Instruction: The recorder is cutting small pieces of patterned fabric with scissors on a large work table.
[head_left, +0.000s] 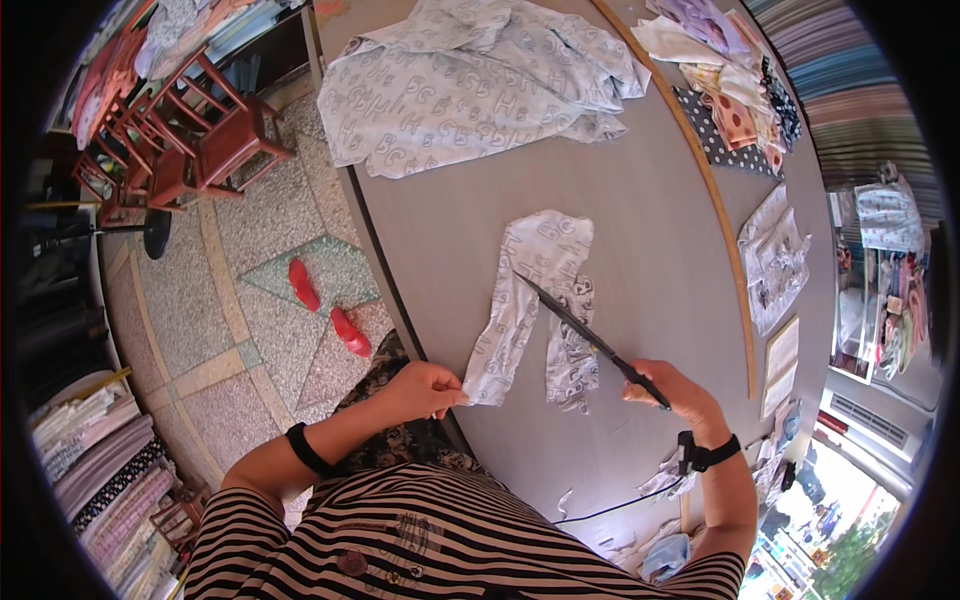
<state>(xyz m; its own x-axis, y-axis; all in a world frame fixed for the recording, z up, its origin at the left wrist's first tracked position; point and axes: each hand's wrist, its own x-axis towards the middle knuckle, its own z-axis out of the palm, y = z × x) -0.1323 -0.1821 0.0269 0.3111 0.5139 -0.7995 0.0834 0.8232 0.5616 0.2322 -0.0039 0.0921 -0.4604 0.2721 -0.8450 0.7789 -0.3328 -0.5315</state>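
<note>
My left hand (427, 386) pinches the lower left corner of a white cloth piece (499, 337) with a grey letter print. The piece lies on the grey table as an uneven arch, with two strips spreading toward me. In my right hand (679, 386) is a pair of long dark fabric shears (574, 322). Their blades reach up and left across the cloth, the tip over its left strip near the fork. The blades look nearly together. A larger crumpled sheet of the same print (465, 97) lies at the table's far end.
A long wooden strip (705, 161) runs along the grey table (442, 232). Beyond it are mixed cloth scraps (731, 120), a crumpled printed piece (776, 259) and a paper pad (780, 367). A dark cable (619, 506) crosses near me. Red shoes (349, 334) and wooden chairs (229, 146) stand left.
</note>
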